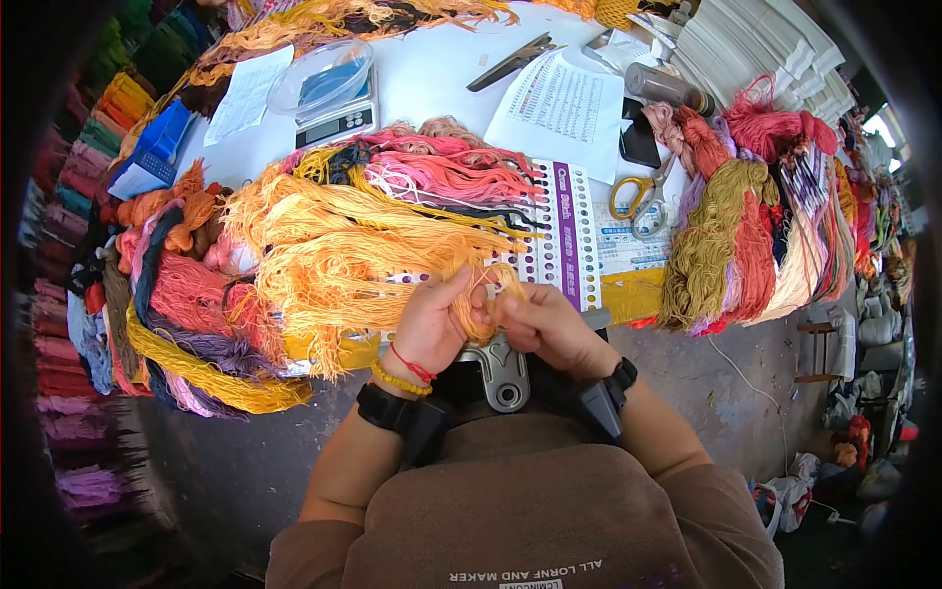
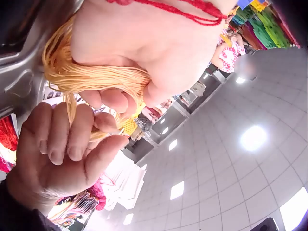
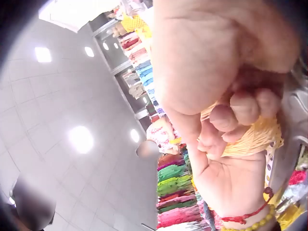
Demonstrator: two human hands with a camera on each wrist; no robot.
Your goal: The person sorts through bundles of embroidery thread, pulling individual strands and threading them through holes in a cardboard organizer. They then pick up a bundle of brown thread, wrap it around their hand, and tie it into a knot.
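A light orange thread skein (image 2: 103,78) lies across the palm of my left hand (image 1: 432,319), whose fingers curl round it. My right hand (image 1: 554,326) pinches strands of the same thread between thumb and fingers, close beside the left. In the right wrist view the thread (image 3: 255,139) passes between the two hands. Beneath and behind them, a wide pile of light orange skeins (image 1: 343,250) covers part of a white card with punched holes (image 1: 571,226). A metal clip (image 1: 505,378) is just below the hands.
Yellow-handled scissors (image 1: 638,201), a phone (image 1: 640,142) and printed sheets (image 1: 564,108) lie to the right. A scale (image 1: 339,123) with a clear bowl (image 1: 319,79) stands at the back left. Coloured thread bundles (image 1: 751,216) hang over the table's right edge.
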